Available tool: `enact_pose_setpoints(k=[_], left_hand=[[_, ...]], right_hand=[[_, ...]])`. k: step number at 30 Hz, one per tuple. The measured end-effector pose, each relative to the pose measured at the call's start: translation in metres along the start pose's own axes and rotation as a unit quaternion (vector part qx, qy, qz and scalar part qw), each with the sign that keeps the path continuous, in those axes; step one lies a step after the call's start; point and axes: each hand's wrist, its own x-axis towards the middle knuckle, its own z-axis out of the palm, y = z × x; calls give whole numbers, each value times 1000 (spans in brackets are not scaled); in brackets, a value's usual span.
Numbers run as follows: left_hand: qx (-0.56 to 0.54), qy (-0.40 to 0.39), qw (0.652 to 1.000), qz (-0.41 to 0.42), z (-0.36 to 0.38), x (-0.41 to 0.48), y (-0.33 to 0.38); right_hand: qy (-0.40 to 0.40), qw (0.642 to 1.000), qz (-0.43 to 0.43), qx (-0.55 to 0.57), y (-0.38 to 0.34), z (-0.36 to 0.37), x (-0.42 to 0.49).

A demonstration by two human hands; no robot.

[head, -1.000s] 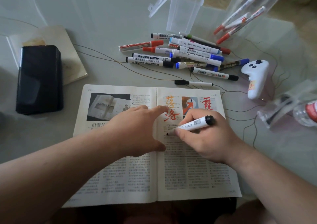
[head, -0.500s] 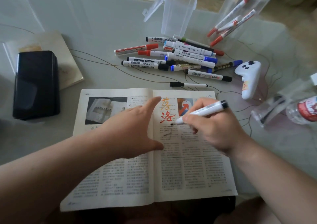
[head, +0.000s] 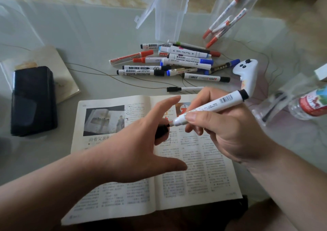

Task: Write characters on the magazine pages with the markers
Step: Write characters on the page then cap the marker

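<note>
An open magazine [head: 194, 177] lies in front of me, with printed columns and a photo on its left page. My right hand [head: 221, 130] grips a white marker [head: 212, 105] with a black end, lifted off the page and tip pointing left. My left hand [head: 138, 142] hovers over the spine with index finger and thumb stretched out. Its lower fingers curl round a black cap [head: 161, 131], which sits right at the marker's tip. Both hands hide most of the coloured characters at the top of the right page.
A pile of several markers [head: 177, 61] lies beyond the magazine, with a thin pen [head: 185, 89] nearer. A clear box [head: 168, 15] and a clear jar [head: 228, 22] of red markers stand behind. At right are a white controller [head: 247, 75] and a bottle [head: 309, 105]. At left is a black wallet [head: 31, 100].
My right hand lifted the marker off the right page and tilted it up. My left hand rose from the magazine and now brings a black cap to the tip.
</note>
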Motion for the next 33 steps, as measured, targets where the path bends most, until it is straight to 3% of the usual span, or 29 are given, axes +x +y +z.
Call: enact_pose_setpoints(k=[6, 8, 11, 14, 19, 22, 25, 29, 33], left_hand=[[-23, -19, 999, 35, 1, -2, -1], [-96, -31, 994, 43, 0, -2, -3], [-378, -5, 926, -3, -5, 3, -8], [-516, 44, 855, -15, -9, 6, -6], [-490, 45, 870, -22, -9, 8, -4], [-523, 50, 850, -40, -9, 6, -3], [-554, 96, 824, -76, -11, 6, 1], [-534, 175, 821, -99, -5, 7, 2], [-527, 216, 817, -90, 5, 5, 6]], right_hand=[[-55, 997, 30, -53, -2, 2, -4], [-73, 995, 37, -54, -3, 1, -3], [-69, 997, 36, -26, -6, -2, 1], [-53, 998, 32, 15, -8, -6, 2], [-71, 993, 45, 82, -4, -6, 3], [-67, 985, 79, 138, -9, -7, 4], [-29, 992, 82, 95, -11, -9, 4], [-49, 997, 30, -48, -8, -7, -2], [-15, 996, 73, 47, -8, 4, -6]])
